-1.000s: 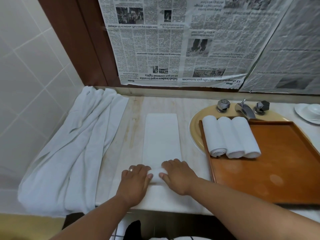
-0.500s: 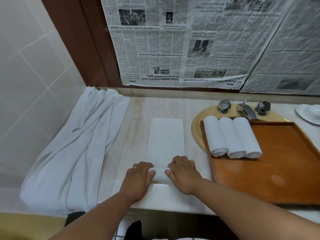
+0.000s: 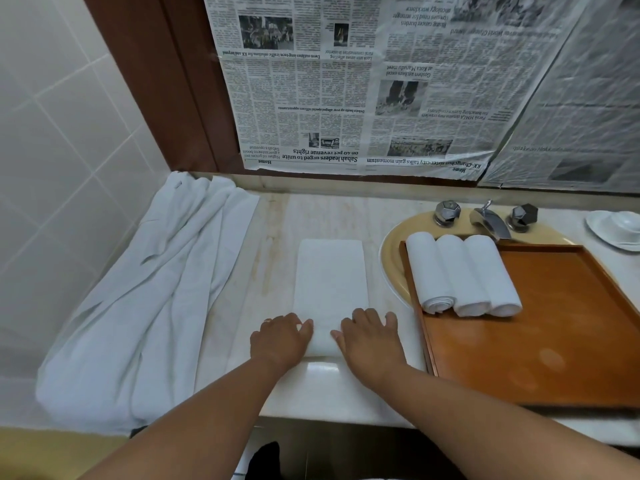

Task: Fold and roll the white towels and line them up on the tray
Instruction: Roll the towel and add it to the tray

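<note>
A white towel (image 3: 330,275), folded into a long strip, lies flat on the counter with its near end rolled up. My left hand (image 3: 282,337) presses the roll's left end and my right hand (image 3: 370,337) its right end, fingers curled over the roll. To the right stands a brown wooden tray (image 3: 561,327). Three rolled white towels (image 3: 460,273) lie side by side at the tray's back left corner.
A heap of loose white towels (image 3: 149,289) covers the counter's left side against the tiled wall. Behind the tray are a tap (image 3: 490,220) and two knobs on a yellow basin rim (image 3: 391,258). A white dish (image 3: 616,228) sits at the far right. Newspaper covers the wall.
Both hands have pushed the roll a little farther from me along the strip, and the roll has grown thicker. The flat part of the towel is shorter.
</note>
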